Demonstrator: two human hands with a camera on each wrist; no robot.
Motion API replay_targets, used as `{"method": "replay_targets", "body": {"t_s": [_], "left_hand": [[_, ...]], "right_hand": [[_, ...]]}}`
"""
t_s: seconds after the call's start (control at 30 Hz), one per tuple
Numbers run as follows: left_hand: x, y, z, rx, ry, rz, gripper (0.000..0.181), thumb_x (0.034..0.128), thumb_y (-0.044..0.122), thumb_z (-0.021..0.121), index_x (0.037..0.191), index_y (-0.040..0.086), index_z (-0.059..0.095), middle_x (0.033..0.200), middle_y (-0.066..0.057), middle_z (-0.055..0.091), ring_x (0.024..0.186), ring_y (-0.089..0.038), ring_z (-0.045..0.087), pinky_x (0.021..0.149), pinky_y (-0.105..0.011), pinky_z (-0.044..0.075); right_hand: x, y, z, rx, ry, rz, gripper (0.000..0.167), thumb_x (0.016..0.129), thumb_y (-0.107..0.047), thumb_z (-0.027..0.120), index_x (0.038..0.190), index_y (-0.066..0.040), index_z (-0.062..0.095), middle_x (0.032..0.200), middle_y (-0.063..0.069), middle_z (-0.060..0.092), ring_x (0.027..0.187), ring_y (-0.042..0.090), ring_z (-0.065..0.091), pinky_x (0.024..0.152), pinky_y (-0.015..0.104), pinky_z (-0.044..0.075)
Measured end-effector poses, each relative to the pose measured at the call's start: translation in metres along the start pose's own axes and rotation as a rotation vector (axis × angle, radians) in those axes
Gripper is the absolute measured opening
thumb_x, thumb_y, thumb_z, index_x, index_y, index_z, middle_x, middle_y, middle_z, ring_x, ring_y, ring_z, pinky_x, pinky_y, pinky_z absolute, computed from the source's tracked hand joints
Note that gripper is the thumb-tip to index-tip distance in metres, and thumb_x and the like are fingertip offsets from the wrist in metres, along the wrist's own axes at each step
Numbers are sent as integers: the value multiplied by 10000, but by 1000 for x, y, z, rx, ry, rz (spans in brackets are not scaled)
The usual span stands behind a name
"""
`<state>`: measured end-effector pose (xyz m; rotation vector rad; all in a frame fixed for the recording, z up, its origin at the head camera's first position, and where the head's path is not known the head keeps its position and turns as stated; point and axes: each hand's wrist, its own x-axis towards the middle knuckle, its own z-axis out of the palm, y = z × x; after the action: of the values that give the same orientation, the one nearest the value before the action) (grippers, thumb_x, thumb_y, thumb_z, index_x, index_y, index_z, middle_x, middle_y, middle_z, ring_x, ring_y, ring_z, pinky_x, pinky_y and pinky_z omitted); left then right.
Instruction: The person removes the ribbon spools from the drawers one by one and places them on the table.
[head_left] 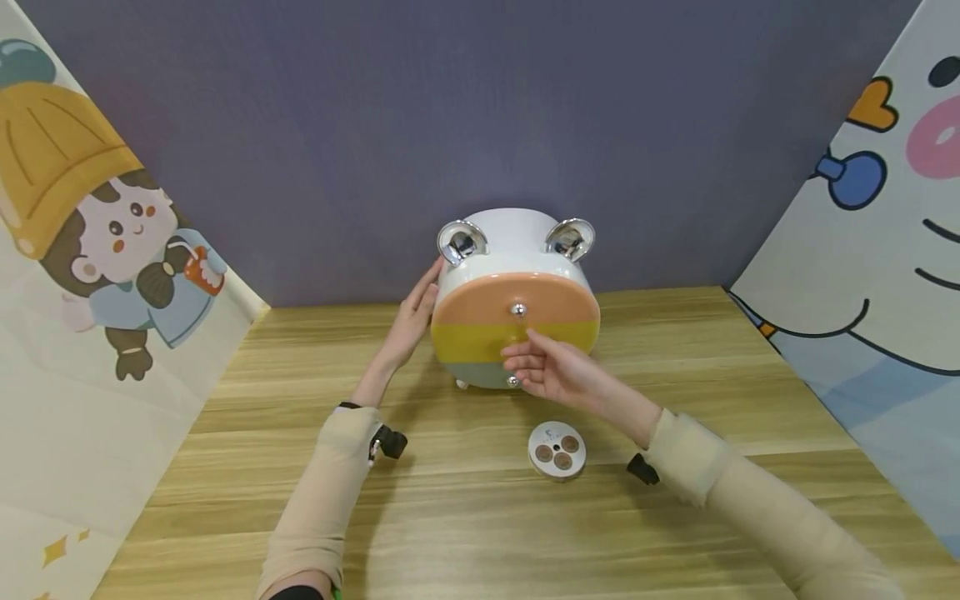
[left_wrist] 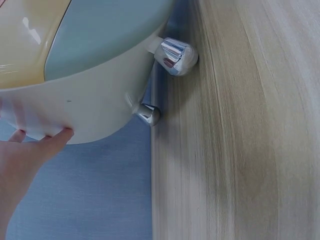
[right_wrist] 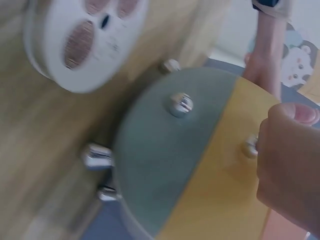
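A rounded white cabinet (head_left: 510,225) with silver ears has a front striped orange, yellow and grey-green, with a silver knob on each band. My left hand (head_left: 408,325) rests against its left side; in the left wrist view the fingertips (left_wrist: 64,135) touch the white wall. In front of the yellow band is my right hand (head_left: 558,371), fingers loosely bent and nothing visible in them. The right wrist view shows that hand (right_wrist: 292,165) beside the yellow band's knob (right_wrist: 251,146); whether it touches the knob cannot be told.
A round white disc (head_left: 557,450) with brown circles lies on the wooden table (head_left: 465,517), in front of the cabinet. A dark wall (head_left: 487,108) stands behind, and printed cartoon panels stand at the left and right.
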<state>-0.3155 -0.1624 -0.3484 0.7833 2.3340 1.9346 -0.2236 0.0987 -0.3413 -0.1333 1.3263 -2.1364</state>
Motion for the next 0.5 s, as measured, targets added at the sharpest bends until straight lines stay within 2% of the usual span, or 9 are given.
{"method": "replay_targets", "body": {"t_s": [0.2,0.5], "left_hand": [[0,-2,-1,-11,-4,-4,495,1096,267,315,1587,252,246,1674,-10,195,1540,-263,210,1221,-534,282],[1,-2,0,-31,-10,2,496,1097,237,305,1589,233,241,1675,-19,191,1533,-283,229,1206,-542,307]], "right_hand": [[7,17,-9,15,19,52,497,1090,-382,311,991,-73,688,894,-5,736,794,70,672,746,171,553],[16,21,-11,61,58,37,419,1089,-349,337,1061,-59,639,934,9,739,822,79,667,758,174,545]]}}
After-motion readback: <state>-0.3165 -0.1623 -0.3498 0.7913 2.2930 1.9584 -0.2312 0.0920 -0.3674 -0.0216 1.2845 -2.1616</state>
